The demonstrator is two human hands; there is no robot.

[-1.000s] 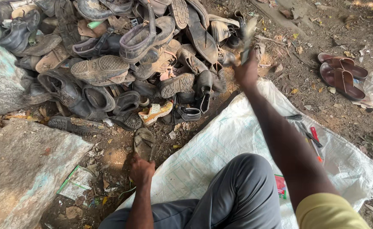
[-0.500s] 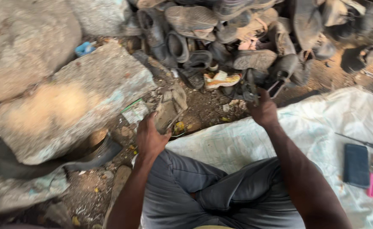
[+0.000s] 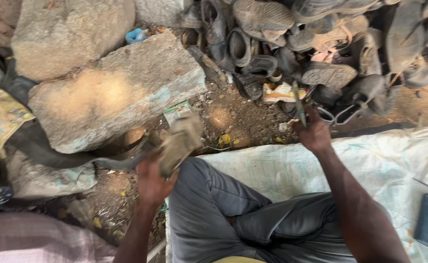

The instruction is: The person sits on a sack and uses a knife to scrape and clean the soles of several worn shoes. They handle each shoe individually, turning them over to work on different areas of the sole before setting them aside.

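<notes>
Arms stretched forward over knees. Left hand (image 3: 150, 182) fingers wrapped round worn shoe (image 3: 180, 141), sole up. Right hand (image 3: 313, 134) fingers pinching thin tool (image 3: 299, 104), tip upward.

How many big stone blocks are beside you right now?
3. One rounded stone at top left, a flat slab below it ahead of the left hand, and a paler block at top centre, cut off by the frame. Others may be hidden.

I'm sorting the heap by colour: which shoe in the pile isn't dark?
The white-and-orange shoe at the pile's near edge; the rest are grey or black.
</notes>
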